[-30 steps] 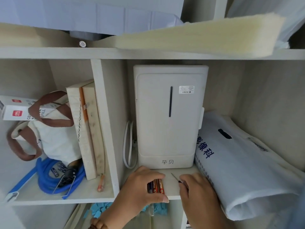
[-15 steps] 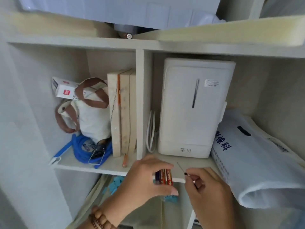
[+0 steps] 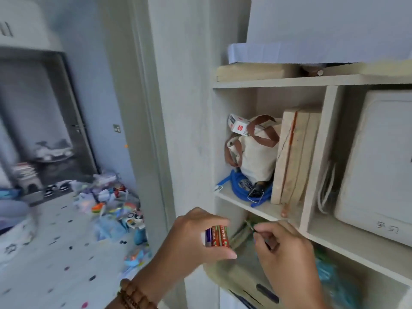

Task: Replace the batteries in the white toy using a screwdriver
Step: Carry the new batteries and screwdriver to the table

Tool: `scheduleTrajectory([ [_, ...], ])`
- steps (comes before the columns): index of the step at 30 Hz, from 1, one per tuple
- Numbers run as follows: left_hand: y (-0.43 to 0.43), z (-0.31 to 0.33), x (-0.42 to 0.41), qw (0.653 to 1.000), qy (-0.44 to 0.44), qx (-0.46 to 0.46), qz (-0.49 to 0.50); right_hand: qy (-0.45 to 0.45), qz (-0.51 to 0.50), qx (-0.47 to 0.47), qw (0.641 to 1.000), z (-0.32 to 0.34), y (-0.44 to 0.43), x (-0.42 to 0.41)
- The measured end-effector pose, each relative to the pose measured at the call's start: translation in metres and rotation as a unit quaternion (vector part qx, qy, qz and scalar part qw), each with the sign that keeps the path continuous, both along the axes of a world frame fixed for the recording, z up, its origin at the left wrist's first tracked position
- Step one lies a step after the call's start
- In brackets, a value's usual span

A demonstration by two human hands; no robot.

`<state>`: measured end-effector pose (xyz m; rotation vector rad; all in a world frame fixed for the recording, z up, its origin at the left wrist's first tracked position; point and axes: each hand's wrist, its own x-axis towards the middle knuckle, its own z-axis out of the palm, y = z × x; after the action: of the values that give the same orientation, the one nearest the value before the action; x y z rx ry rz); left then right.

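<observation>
Beside a pale shelving unit (image 3: 263, 82), with toys scattered over the white floor (image 3: 55, 248) behind, the left hand (image 3: 196, 239) pinches three upright batteries (image 3: 217, 236), red-orange and purple, while the right hand (image 3: 283, 248) clenches a thin, blurred screwdriver (image 3: 253, 228) pointing up-left.

Batteries (image 3: 217, 236) left of shelf (image 3: 249, 205)
</observation>
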<state>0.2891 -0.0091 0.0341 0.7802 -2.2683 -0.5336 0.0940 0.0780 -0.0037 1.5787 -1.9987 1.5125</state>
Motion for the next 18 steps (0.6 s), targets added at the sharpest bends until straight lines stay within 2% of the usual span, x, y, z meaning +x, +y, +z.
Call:
scheduleTrajectory([
  [6,-0.002,0.002,0.141,0.99,-0.042,-0.002,0.133,-0.004,0.151,-0.007,0.988,-0.008,-0.069,0.125],
  [11,-0.017,-0.001,0.258,0.97,-0.036,-0.001,0.241,0.006,0.269,0.016,0.963,-0.008,-0.13,0.24],
  [18,-0.064,0.0,0.419,0.936,-0.037,-0.016,0.349,0.023,0.351,0.014,0.936,-0.001,-0.215,0.412],
])
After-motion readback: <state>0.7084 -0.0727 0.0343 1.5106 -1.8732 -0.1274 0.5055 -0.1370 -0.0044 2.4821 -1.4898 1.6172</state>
